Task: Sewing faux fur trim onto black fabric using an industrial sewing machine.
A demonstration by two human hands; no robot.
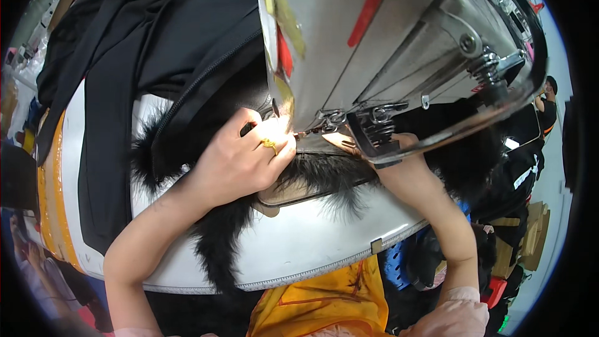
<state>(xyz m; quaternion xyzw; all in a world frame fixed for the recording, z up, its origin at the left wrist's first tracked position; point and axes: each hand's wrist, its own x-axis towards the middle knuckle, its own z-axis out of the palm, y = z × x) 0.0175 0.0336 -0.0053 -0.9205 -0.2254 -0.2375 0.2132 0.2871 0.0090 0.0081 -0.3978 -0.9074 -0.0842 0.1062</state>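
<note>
Item, black fur trim (324, 175): being laid out just below the dial's centre, with a tuft being trailed toward seven o'clock over the white table (312, 231).
Item, black garment (162, 43): being spread from nine to eleven o'clock, its dark zip (209, 70) being bordered by fur at the lower end.
Item, sewing machine (349, 37): being seen at one o'clock; a bright light is being cast at the centre.
Item, left hand (246, 159): being held just left of centre, fingers curled and tips bunched near the lit spot; what is being pinched cannot be told through the glare. A yellow ring (269, 145) is being worn.
Item, right hand (399, 165): being held toward four o'clock, partly being hidden by machine parts; whether anything is being gripped cannot be told.
Item, measuring tape (299, 281): being displayed along the table's edge at six o'clock.
</note>
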